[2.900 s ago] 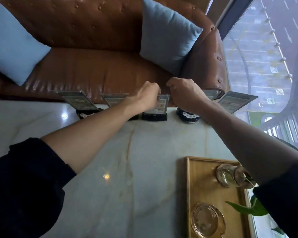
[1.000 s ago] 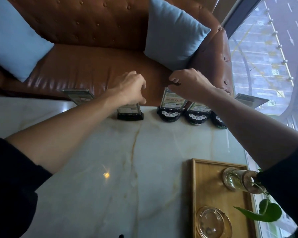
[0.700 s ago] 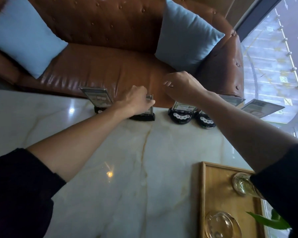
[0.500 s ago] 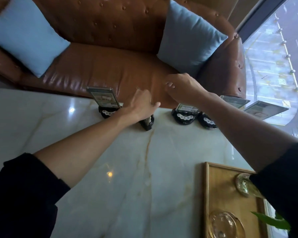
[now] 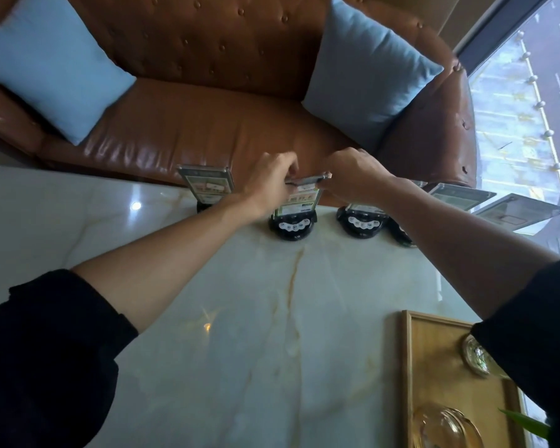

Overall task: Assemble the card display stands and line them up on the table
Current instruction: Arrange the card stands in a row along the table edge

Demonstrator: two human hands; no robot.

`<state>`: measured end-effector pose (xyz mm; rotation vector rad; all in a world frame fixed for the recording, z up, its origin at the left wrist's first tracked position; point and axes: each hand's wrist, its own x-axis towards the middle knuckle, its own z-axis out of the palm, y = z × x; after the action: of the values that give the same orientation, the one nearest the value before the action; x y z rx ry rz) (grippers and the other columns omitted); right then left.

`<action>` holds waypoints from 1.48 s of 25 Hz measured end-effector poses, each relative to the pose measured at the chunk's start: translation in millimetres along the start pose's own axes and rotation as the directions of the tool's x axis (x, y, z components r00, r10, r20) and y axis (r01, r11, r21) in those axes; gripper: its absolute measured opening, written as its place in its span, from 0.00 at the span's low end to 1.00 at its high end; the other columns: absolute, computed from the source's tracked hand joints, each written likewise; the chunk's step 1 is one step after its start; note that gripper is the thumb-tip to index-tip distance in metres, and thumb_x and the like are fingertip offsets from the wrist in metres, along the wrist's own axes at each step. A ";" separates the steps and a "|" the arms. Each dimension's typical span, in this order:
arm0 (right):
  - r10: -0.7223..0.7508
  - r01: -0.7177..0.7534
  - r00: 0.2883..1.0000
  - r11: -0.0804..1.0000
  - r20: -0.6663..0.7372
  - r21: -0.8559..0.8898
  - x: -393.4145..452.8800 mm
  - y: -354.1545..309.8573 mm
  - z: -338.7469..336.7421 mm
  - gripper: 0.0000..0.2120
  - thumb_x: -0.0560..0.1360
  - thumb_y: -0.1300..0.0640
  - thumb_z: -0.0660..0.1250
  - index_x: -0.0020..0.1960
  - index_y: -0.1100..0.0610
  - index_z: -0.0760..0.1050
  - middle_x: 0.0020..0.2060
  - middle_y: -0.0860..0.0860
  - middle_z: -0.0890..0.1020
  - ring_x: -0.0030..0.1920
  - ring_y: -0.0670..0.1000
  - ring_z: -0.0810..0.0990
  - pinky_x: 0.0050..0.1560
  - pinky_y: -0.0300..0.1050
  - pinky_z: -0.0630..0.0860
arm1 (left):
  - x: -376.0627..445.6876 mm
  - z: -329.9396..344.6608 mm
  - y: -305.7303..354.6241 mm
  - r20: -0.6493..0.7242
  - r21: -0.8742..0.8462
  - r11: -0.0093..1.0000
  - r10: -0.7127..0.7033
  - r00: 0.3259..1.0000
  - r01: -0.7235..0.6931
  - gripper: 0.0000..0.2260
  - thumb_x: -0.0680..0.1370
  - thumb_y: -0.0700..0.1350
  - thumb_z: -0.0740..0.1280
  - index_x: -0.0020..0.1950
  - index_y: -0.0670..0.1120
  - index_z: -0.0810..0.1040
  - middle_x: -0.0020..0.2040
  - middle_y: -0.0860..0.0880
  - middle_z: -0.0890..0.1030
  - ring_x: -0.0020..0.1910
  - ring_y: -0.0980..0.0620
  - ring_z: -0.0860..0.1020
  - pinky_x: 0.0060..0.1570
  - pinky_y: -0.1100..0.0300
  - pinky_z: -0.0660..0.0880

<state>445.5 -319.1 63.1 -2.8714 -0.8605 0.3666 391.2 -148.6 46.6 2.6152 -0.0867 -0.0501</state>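
Observation:
Several card display stands, clear card holders on round black bases, run along the far edge of the marble table [image 5: 272,318]. My left hand [image 5: 269,185] and my right hand [image 5: 353,176] both pinch the top edge of the middle stand [image 5: 296,210], whose black base [image 5: 291,226] sits on the table. Another stand [image 5: 207,187] is to its left, apart from my hands. On the right, a stand's base [image 5: 362,223] shows under my right wrist, and two more card holders [image 5: 459,197] [image 5: 518,211] lie beyond my right forearm.
A brown leather sofa [image 5: 191,130] with two light blue cushions [image 5: 49,63] [image 5: 369,79] stands right behind the table. A wooden tray [image 5: 434,367] with glassware sits at the near right, with a green leaf [image 5: 524,425] beside it. A window [image 5: 530,92] is at the right.
The middle stand, turned sideways under my left hand half a second ago, now faces me. My right hand has come left onto its top edge, joining my left hand.

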 end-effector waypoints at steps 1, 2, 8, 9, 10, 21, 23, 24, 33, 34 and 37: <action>0.008 -0.008 1.000 1.000 -0.005 0.008 0.1 2.7 1.4 0.09 0.77 0.51 0.66 0.51 0.53 0.83 0.48 0.53 0.84 0.52 0.58 0.80 0.49 0.47 0.70 | 5.2 -1.1 -3.0 -0.016 -0.007 1.000 -0.001 1.000 0.001 0.10 0.72 0.41 0.77 0.52 0.43 0.84 0.47 0.47 0.86 0.47 0.48 0.82 0.43 0.56 0.75; 0.018 -0.018 1.000 1.000 -0.008 0.004 0.8 4.7 1.8 0.09 0.77 0.51 0.66 0.50 0.52 0.83 0.48 0.53 0.85 0.52 0.58 0.81 0.51 0.48 0.70 | 10.0 -0.9 -4.9 -0.020 -0.014 1.000 0.001 1.000 -0.001 0.09 0.71 0.42 0.78 0.50 0.44 0.85 0.47 0.46 0.87 0.47 0.48 0.83 0.43 0.57 0.76; 0.039 -0.039 0.998 0.999 -0.045 -0.015 -0.1 21.9 -1.5 0.11 0.76 0.51 0.66 0.55 0.50 0.84 0.49 0.53 0.86 0.52 0.58 0.82 0.55 0.51 0.76 | 26.1 10.2 5.3 -0.054 -0.027 0.999 0.033 0.998 -0.034 0.06 0.72 0.42 0.77 0.48 0.45 0.87 0.47 0.46 0.87 0.47 0.47 0.83 0.41 0.56 0.76; 0.045 -0.045 0.998 0.999 -0.048 -0.009 -0.5 26.3 -1.0 0.11 0.75 0.51 0.67 0.54 0.51 0.84 0.48 0.54 0.86 0.51 0.59 0.82 0.54 0.50 0.77 | 28.0 11.6 7.3 -0.054 -0.030 0.999 0.040 0.998 -0.042 0.06 0.72 0.42 0.77 0.48 0.45 0.86 0.46 0.46 0.87 0.47 0.47 0.83 0.42 0.55 0.77; 0.055 -0.055 0.998 0.998 -0.044 -0.014 -1.1 30.0 -0.5 0.11 0.75 0.51 0.67 0.53 0.52 0.85 0.46 0.54 0.86 0.50 0.59 0.82 0.53 0.50 0.78 | 29.9 13.1 8.6 -0.053 -0.033 0.998 0.042 0.998 -0.044 0.06 0.72 0.42 0.77 0.48 0.45 0.86 0.46 0.46 0.87 0.46 0.48 0.83 0.41 0.56 0.76; 0.113 -0.113 0.993 0.993 -0.013 0.047 -12.6 43.3 6.1 0.09 0.73 0.58 0.64 0.45 0.53 0.83 0.39 0.53 0.85 0.41 0.59 0.81 0.40 0.45 0.73 | 35.9 22.0 16.5 -0.018 -0.045 0.996 0.074 0.997 -0.074 0.05 0.72 0.43 0.76 0.47 0.45 0.86 0.45 0.47 0.86 0.44 0.46 0.82 0.44 0.51 0.78; 0.126 -0.125 0.992 0.990 -0.011 0.063 -12.2 43.3 6.7 0.09 0.74 0.58 0.65 0.46 0.53 0.83 0.39 0.53 0.85 0.41 0.59 0.80 0.40 0.45 0.71 | 35.1 16.9 13.7 0.002 -0.041 0.996 0.075 0.997 -0.075 0.05 0.73 0.44 0.75 0.48 0.46 0.86 0.44 0.47 0.86 0.44 0.47 0.81 0.44 0.53 0.78; 0.133 -0.132 0.991 0.989 -0.009 0.071 -12.5 43.3 7.2 0.08 0.74 0.57 0.65 0.46 0.53 0.83 0.39 0.54 0.84 0.40 0.59 0.79 0.40 0.45 0.72 | 33.7 13.0 11.6 0.013 -0.035 0.997 0.073 0.997 -0.072 0.06 0.73 0.45 0.75 0.48 0.46 0.86 0.44 0.48 0.85 0.43 0.48 0.81 0.43 0.54 0.77; 0.213 -0.212 0.977 0.977 0.021 -0.029 -9.3 26.0 3.3 0.14 0.74 0.54 0.66 0.58 0.56 0.77 0.51 0.56 0.83 0.51 0.60 0.80 0.55 0.53 0.74 | 2.5 -51.1 -41.8 -0.110 -0.001 0.998 -0.061 0.992 0.061 0.15 0.74 0.46 0.75 0.59 0.42 0.83 0.53 0.43 0.83 0.54 0.46 0.80 0.49 0.62 0.70; 0.212 -0.212 0.977 0.977 0.005 -0.026 -7.1 19.4 1.4 0.17 0.74 0.51 0.67 0.60 0.56 0.76 0.54 0.56 0.82 0.54 0.60 0.79 0.58 0.55 0.72 | -2.8 -55.7 -49.0 -0.132 0.008 0.996 -0.091 0.987 0.093 0.15 0.74 0.46 0.74 0.58 0.41 0.83 0.55 0.41 0.81 0.56 0.44 0.79 0.50 0.62 0.69; 0.144 -0.143 0.984 0.990 -0.106 0.019 5.2 -12.1 -5.4 0.19 0.73 0.49 0.66 0.61 0.55 0.76 0.56 0.55 0.80 0.59 0.60 0.77 0.63 0.58 0.70 | -17.6 -64.3 -66.2 -0.124 0.014 0.978 -0.206 0.971 0.209 0.14 0.76 0.51 0.73 0.50 0.39 0.83 0.49 0.39 0.82 0.54 0.42 0.78 0.52 0.55 0.72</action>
<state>444.8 -306.5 69.6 -2.9199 -0.6335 0.2284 380.4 -58.1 69.3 2.6372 0.2315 0.0384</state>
